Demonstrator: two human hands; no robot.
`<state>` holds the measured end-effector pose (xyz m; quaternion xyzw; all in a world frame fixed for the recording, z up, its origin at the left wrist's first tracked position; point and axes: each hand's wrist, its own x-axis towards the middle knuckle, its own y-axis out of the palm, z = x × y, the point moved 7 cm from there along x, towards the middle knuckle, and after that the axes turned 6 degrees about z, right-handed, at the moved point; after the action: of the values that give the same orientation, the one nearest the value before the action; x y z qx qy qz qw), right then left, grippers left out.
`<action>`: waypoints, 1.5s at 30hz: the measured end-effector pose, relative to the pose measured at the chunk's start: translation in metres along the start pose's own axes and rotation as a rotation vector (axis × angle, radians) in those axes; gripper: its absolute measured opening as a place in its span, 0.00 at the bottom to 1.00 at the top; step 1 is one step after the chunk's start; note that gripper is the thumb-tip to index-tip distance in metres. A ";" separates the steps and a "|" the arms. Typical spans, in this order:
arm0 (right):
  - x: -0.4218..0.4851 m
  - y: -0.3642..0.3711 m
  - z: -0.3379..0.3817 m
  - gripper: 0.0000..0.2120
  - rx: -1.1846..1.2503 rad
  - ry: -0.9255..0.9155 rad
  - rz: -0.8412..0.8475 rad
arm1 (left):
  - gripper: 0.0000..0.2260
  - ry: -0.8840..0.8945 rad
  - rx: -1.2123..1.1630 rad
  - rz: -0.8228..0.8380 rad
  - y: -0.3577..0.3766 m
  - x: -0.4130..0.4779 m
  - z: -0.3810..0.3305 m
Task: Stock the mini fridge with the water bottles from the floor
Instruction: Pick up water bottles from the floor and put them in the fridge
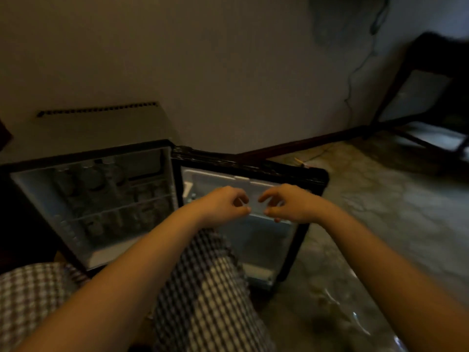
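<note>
1. Checked trouser leg fills the near foreground, and both bare forearms reach past it toward the open fridge on the floor.
2. Left hand and right hand hover close together but apart, in front of the fridge's upper compartment, by the front edge of a shelf.
3. Each hand has its fingers half curled with a gap to the thumb, and nothing shows in either one. Blur hides whether any fingertip touches the shelf edge.
4. Round shapes that look like water bottles stand in the racks of the door, which is swung out to the left.
5. Clear plastic glints on the floor at the lower right corner. I cannot tell whether bottles lie there.
6. Judged from this, the hands are between bottles. The next move probably calls for reaching down to the floor at the right for another bottle.
</note>
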<state>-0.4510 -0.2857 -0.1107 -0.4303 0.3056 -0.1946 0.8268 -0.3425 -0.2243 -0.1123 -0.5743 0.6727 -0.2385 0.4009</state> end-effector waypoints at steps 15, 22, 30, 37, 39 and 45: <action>-0.155 0.166 -0.270 0.15 0.327 0.543 0.028 | 0.10 0.078 -0.384 0.249 0.267 0.048 -0.092; -0.193 0.265 -0.333 0.15 0.206 0.883 -0.030 | 0.11 -0.016 -0.332 0.398 0.323 0.032 -0.089; -0.206 0.268 -0.332 0.16 0.229 0.912 -0.188 | 0.14 -0.053 -0.270 0.437 0.325 0.030 -0.079; -0.201 0.195 -0.292 0.12 0.419 0.646 -0.608 | 0.20 -0.041 -0.317 0.423 0.319 0.028 -0.081; -0.195 0.163 -0.274 0.12 0.381 0.547 -0.664 | 0.23 -0.003 -0.335 0.392 0.311 0.030 -0.086; -0.173 0.051 -0.188 0.15 0.280 0.259 -0.772 | 0.34 0.188 -0.471 0.179 0.250 0.034 -0.103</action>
<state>-0.7023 -0.2677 -0.1778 -0.3688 0.1940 -0.5817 0.6986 -0.5723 -0.2144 -0.2586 -0.5653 0.7921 -0.0915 0.2114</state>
